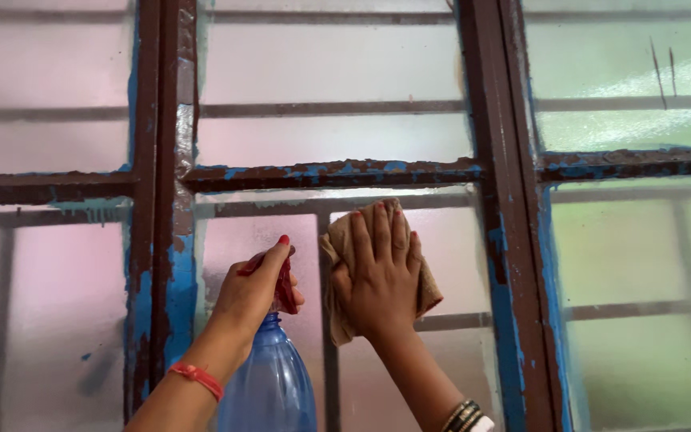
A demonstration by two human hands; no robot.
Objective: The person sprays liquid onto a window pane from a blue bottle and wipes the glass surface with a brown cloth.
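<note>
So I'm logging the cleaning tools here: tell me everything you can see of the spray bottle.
The spray bottle is translucent blue plastic with a rounded shoulder narrowing to a neck, topped by a red trigger head. It stands upright, low in the picture in front of the frosted window pane, its base cut off by the bottom edge. The left hand wraps the neck and head, forefinger raised over the top. Its fill level cannot be told. It is close beside the tan cloth, though whether they touch is unclear.

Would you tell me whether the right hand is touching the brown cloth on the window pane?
Touching: the head view shows the right hand spread flat on the brown cloth, pressing it against the frosted pane.
</note>
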